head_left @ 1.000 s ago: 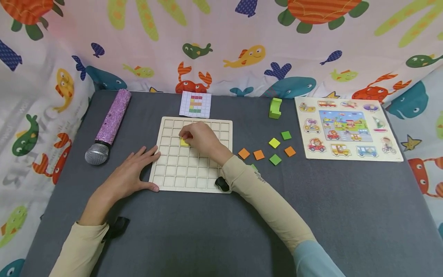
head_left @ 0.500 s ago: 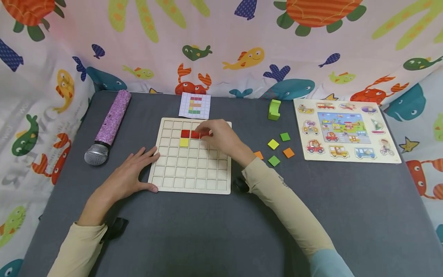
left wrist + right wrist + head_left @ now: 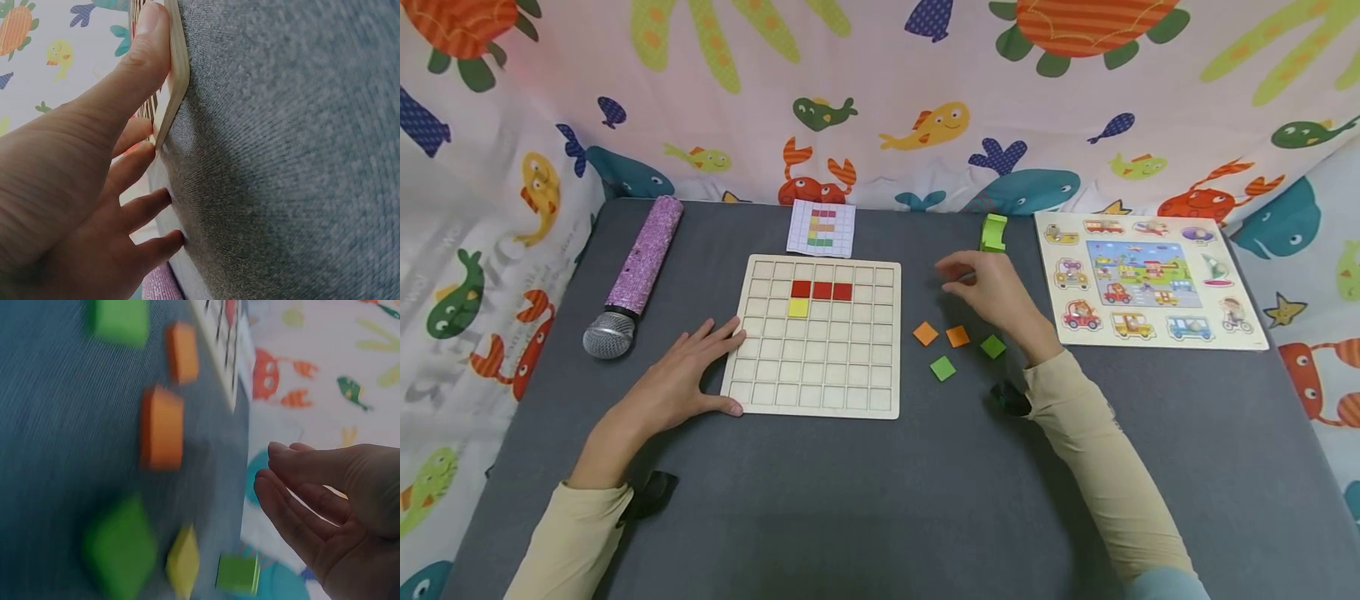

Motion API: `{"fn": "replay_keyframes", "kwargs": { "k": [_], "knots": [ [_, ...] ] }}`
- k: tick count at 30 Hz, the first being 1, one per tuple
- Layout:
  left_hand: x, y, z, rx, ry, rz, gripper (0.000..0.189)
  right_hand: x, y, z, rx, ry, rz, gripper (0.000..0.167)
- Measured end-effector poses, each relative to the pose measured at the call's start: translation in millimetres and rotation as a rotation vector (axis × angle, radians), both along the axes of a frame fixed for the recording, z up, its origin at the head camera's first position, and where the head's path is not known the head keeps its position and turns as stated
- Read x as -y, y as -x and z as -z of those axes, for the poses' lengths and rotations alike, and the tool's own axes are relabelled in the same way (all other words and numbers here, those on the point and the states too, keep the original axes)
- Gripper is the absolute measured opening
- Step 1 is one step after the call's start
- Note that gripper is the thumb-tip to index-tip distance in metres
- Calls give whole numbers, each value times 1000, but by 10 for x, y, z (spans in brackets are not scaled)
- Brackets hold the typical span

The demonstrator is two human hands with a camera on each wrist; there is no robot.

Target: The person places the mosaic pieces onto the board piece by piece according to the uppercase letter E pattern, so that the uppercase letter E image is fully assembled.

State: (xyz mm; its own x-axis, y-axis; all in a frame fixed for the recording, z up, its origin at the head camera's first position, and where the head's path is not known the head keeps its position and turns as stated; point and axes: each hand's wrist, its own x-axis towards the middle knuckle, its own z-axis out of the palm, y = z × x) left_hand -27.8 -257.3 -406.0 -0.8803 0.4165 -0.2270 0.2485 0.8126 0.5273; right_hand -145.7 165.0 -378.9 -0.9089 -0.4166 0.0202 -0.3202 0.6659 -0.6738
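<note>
A wooden grid board lies before me with three red blocks in a row and a yellow block under the leftmost one. My left hand rests at the board's left side, fingers spread; in the left wrist view its thumb lies along the board's edge. To the right of the board, my right hand hovers over loose blocks, thumb and fingertips apart, nothing between them. Orange blocks, green blocks and a yellow one show in the right wrist view.
A pattern card with coloured squares lies behind the board. Green arched pieces stand behind my right hand. A vehicle picture puzzle lies at the right, and a glittery pink microphone at the left. A printed cloth hangs behind the table.
My right hand has left the board, letting go of the rightmost red block, and moved right over the loose blocks. The left hand has stayed at the board's edge.
</note>
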Motion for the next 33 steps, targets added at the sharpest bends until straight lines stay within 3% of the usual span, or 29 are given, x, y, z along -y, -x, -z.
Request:
{"fn": "replay_keyframes", "kwargs": {
  "k": [9, 19, 23, 33],
  "knots": [
    [-6, -7, 1, 1, 4, -5, 106, -536, -72, 56, 15, -127, 39, 29],
    [-15, 1, -1, 8, 1, -7, 105, -804, -153, 143, -13, -113, 97, 29],
    [-3, -2, -3, 3, -3, -11, 105, -846, -163, 191, -56, -103, 95, 27],
    [-6, 7, -1, 6, 1, -11, 106, -746, -219, 281, -68, -59, 78, 21]
  ]
}}
